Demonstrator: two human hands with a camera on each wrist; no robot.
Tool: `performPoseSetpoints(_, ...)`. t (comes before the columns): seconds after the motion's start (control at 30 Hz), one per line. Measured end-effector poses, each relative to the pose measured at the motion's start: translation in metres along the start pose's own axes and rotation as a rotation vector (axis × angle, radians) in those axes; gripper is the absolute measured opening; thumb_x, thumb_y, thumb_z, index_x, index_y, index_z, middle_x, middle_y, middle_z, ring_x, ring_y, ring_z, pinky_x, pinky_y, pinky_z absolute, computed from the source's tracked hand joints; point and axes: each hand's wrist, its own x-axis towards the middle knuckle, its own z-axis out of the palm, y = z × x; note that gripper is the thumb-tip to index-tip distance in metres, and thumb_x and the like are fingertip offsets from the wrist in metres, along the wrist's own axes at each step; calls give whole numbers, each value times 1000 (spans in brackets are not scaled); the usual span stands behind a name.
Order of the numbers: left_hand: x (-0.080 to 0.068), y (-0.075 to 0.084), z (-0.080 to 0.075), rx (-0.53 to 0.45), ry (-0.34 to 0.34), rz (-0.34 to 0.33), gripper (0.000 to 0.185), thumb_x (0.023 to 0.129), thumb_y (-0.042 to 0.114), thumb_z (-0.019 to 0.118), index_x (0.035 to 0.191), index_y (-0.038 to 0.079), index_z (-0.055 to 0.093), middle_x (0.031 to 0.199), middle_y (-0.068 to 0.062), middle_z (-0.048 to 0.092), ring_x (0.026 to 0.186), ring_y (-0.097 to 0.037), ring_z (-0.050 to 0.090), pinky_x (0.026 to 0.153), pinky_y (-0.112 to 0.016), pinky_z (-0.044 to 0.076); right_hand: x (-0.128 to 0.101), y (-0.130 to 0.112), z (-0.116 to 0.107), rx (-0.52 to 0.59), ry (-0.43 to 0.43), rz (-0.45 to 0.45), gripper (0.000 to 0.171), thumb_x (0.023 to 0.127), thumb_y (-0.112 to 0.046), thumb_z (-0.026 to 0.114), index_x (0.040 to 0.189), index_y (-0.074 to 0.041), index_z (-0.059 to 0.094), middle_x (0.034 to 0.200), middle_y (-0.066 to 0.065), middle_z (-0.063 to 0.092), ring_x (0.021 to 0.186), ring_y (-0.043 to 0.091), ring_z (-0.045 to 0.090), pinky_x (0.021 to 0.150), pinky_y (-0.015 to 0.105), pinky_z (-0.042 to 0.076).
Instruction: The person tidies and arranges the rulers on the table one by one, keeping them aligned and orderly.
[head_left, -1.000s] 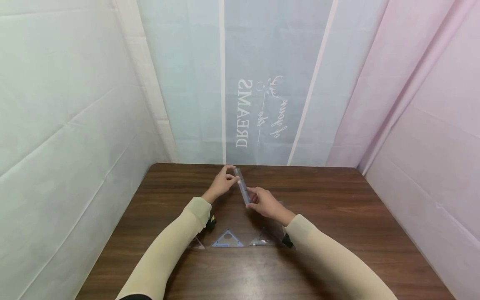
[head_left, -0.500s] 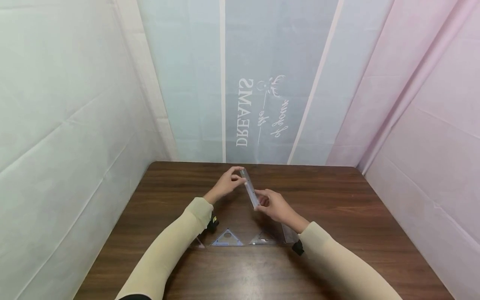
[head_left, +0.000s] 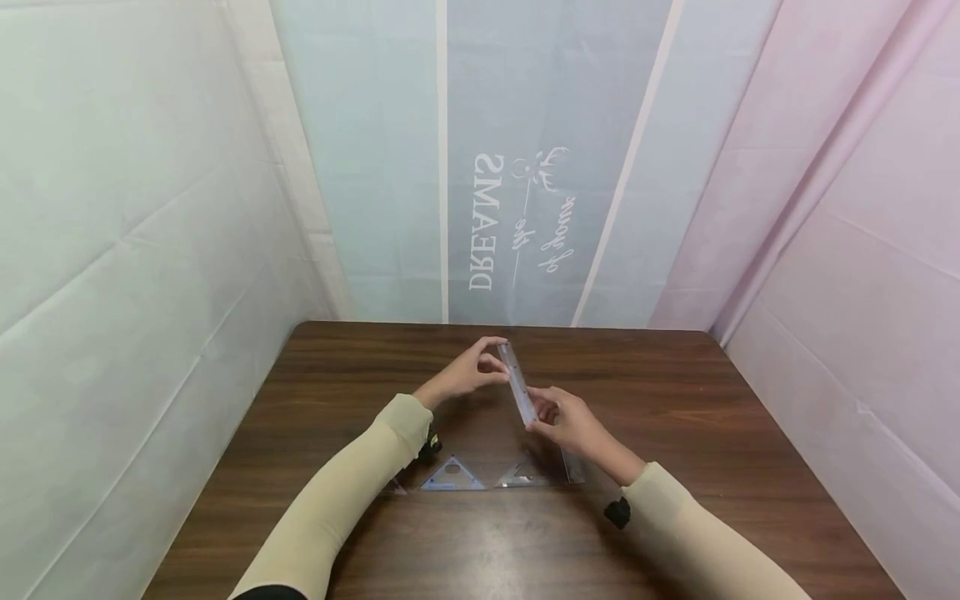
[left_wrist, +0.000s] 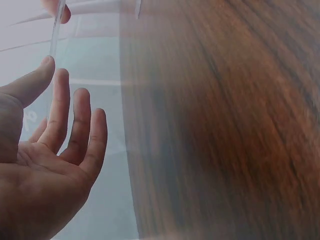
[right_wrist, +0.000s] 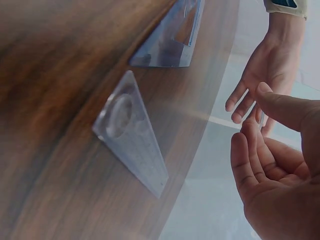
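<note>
Head view: clear ruler (head_left: 519, 385) held in the air between two hands above the wooden table (head_left: 735, 433).
Left hand (head_left: 471, 372) pinches the ruler's far end with its fingertips; right hand (head_left: 572, 422) grips the near end. Ruler tilted, well above the tabletop. Two clear set squares, one (head_left: 452, 474) beside the other (head_left: 527, 476), lie flat on the table, near the forearms.

Two clear set squares (head_left: 452, 475) (head_left: 527, 476) lie on the dark wooden table (head_left: 712, 433), before pastel curtains (head_left: 517, 158)
</note>
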Motion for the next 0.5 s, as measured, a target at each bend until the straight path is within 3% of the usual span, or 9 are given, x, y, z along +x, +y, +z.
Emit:
performPoseSetpoints(0.27, 5, 2, 20, 63, -52, 33, 69, 99, 9, 79, 155, 5, 39, 113, -17, 77, 104, -26, 73, 93, -35, 56, -26, 8, -1, -22, 39, -5, 58, 86, -3, 90, 138, 7, 67, 94, 3, 66, 85, 14, 65, 74, 29, 57)
performPoseSetpoints(0.5, 10, 6, 37, 120, -76, 49, 70, 99, 13, 80, 155, 7, 40, 123, -17, 71, 107, -28, 72, 98, -37, 57, -45, 17, -2, -67, 92, -23, 59, 84, -2, 92, 137, 6, 68, 91, 1, 64, 83, 13, 64, 75, 31, 58)
